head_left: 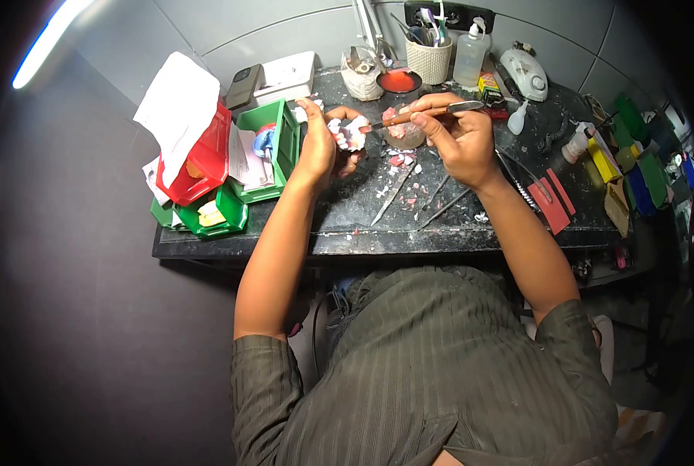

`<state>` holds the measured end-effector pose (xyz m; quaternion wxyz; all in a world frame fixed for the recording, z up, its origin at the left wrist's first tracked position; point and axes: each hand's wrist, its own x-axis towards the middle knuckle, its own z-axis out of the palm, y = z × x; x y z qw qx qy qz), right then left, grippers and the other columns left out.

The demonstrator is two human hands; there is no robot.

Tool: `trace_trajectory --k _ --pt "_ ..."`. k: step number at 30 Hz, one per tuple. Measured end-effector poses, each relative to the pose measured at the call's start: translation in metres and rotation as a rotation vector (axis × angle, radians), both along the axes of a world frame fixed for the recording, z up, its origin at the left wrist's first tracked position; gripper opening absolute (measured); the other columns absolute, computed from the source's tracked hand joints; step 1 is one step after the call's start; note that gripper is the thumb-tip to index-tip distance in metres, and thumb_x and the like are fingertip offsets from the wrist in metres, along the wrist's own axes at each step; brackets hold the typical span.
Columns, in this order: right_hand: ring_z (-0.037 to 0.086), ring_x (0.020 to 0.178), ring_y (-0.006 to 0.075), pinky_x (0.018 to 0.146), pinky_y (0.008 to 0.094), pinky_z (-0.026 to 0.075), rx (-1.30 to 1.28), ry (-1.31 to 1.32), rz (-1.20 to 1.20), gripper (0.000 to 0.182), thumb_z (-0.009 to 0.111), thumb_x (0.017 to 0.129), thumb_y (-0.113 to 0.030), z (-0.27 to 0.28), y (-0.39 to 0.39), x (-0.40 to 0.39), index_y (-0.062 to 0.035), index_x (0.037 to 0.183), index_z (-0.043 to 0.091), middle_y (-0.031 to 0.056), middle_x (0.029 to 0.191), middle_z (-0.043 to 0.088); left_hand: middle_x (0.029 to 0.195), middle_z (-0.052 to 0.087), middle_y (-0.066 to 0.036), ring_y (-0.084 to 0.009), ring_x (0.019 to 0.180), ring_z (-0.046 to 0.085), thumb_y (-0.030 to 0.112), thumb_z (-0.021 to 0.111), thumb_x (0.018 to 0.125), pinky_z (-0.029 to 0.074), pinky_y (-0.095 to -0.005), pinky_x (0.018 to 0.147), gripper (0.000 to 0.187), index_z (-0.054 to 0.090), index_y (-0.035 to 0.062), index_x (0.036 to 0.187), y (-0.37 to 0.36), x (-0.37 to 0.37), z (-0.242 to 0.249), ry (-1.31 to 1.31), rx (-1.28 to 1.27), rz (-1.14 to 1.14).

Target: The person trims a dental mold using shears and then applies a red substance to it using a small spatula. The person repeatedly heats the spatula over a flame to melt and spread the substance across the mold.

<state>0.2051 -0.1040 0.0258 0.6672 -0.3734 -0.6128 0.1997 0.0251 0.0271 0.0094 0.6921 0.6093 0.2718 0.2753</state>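
Observation:
My left hand (316, 146) is closed around a white dental cast (348, 138) with pink wax on it, held up over the bench. My right hand (465, 146) grips a wax knife (418, 116) by its brown handle. The knife's working end points left and is right at the edge of the cast; its other, shiny metal end sticks out past my fingers. Below the knife stands a round glass pot (406, 140) smeared with pink wax. Pink and white scraps (398, 161) and a pointed metal tool (395, 196) lie on the bench under my hands.
Stacked red (205, 159) and green bins (286, 147) stand at the left. Along the back are a dish of red wax (399, 82), a brush holder (429, 62) and a clear pump bottle (470, 58). Pink wax sheets (551, 208) lie at the right.

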Motion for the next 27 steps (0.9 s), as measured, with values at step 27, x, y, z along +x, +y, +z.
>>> trace_trajectory --k 27 --pt "0.050 0.059 0.0033 0.053 0.0172 0.039 -0.073 0.115 -0.092 0.008 0.066 0.093 -0.005 -0.004 0.005 0.012 0.0012 0.097 0.067 0.0013 0.079 0.066 0.059 0.053 -0.004 -0.0127 0.044 0.045 0.086 -0.002 0.081 0.029 -0.0242 0.034 0.101 0.060 0.0074 0.097 0.001 -0.001 -0.002 0.016 -0.018 0.005"
